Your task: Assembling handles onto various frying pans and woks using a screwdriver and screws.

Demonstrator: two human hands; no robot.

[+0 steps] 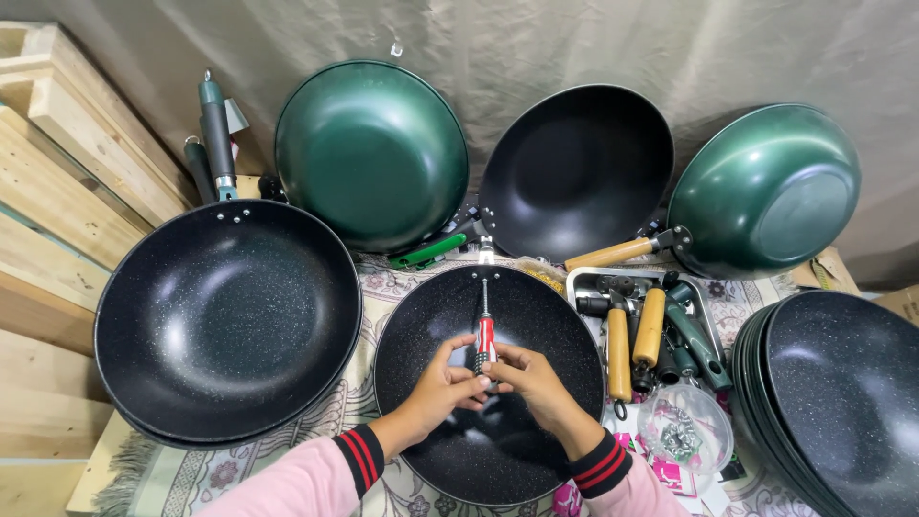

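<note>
We have both hands over the black wok (431,316) that lies rim-up on the patterned cloth (359,287), directly in front of us. The left hand (442,388) and the right hand (529,378) are curled shut around the red-and-white grip of a screwdriver (485,330), fingertips meeting at the handle. Its shaft points away from us, with the tip at the far wall of the wok, near the rim.

We judge the screwdriver light and rigid; its moulded grip is the correct place to hold, since the bare shaft is thin and smooth. We judge the wok stiff and moderately heavy. Its speckled coating looks slick and liable to scratch under a slipped tip. With no handle fitted, the rim is the only hold.

A tray (574,280) of loose handles (649,325) sits just right of the wok. A clear tub (708,445) of small metal hardware stands near the right wrist.
</note>
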